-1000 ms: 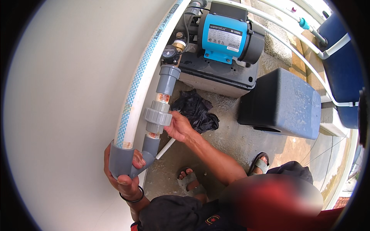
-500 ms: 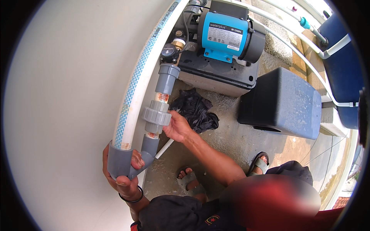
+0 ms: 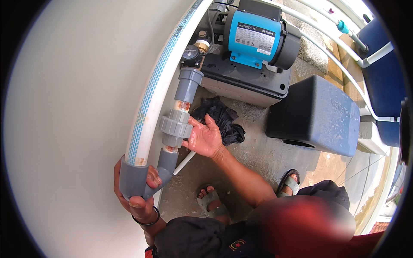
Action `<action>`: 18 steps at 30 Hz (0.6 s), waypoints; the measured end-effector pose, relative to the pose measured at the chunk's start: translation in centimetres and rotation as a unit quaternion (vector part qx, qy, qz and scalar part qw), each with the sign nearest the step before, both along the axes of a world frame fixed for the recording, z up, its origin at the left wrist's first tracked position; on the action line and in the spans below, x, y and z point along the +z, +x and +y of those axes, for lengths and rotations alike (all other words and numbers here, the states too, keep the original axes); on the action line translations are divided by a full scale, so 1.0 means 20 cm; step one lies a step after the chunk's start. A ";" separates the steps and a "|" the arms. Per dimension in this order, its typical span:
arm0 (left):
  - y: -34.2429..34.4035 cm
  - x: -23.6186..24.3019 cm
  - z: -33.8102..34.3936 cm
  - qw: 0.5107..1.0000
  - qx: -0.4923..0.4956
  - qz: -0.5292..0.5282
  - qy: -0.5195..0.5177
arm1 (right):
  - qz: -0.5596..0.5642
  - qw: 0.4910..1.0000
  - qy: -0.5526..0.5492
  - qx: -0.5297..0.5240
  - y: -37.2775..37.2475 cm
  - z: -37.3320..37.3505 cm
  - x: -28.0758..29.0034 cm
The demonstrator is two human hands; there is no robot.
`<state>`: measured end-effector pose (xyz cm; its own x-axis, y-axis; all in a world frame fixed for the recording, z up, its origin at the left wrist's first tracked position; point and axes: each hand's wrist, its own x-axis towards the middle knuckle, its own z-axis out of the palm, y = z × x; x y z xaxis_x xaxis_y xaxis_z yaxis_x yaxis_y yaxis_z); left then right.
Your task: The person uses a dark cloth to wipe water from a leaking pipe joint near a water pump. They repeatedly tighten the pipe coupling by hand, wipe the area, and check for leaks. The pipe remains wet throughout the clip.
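Observation:
My left hand [image 3: 142,206] is wrapped from below around a grey pipe elbow [image 3: 132,177] at the bottom of a thick white pipe [image 3: 148,116] with blue markings. From the elbow, a second grey fitting [image 3: 167,162] runs up to a ribbed grey pipe union [image 3: 175,128]. My right hand [image 3: 205,138] is beside this union, palm turned up and thumb spread away. Its fingertips reach behind the union's right edge and are partly hidden, so contact is unclear. Above, a grey coupling [image 3: 189,86] joins the pipe to a black-capped valve [image 3: 191,53] and brass fitting.
A blue electric pump [image 3: 251,41] stands on a black base [image 3: 245,77] at the top. Right of it lies a dark box-shaped cover [image 3: 316,116]. Crumpled black plastic [image 3: 221,122] rests on the wet floor. A pale wall [image 3: 77,129] borders the left; a blue tank [image 3: 383,81] stands far right.
My right hand has loosened from around the union and turned palm up, its thumb now spread outward. The left hand keeps its hold on the elbow.

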<state>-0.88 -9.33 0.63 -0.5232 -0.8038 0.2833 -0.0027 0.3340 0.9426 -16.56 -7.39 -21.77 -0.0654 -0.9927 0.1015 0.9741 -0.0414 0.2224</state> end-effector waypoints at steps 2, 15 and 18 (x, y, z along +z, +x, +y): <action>0.00 0.00 0.00 1.000 0.002 0.002 0.002 | -0.010 1.000 -0.020 0.007 0.00 0.00 0.02; 0.02 -0.01 0.00 0.999 0.016 0.014 0.034 | 0.147 0.931 0.334 0.028 0.08 -0.08 -0.10; 0.04 -0.01 0.00 0.999 0.017 0.012 0.040 | 0.195 0.886 0.419 0.040 0.10 -0.06 -0.16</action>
<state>-0.09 -9.42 0.40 -0.4889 -0.8415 0.2298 0.0096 0.2583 0.9660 -14.58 -8.54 -25.04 -0.1144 -0.7304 -0.6734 0.9772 0.0392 -0.2086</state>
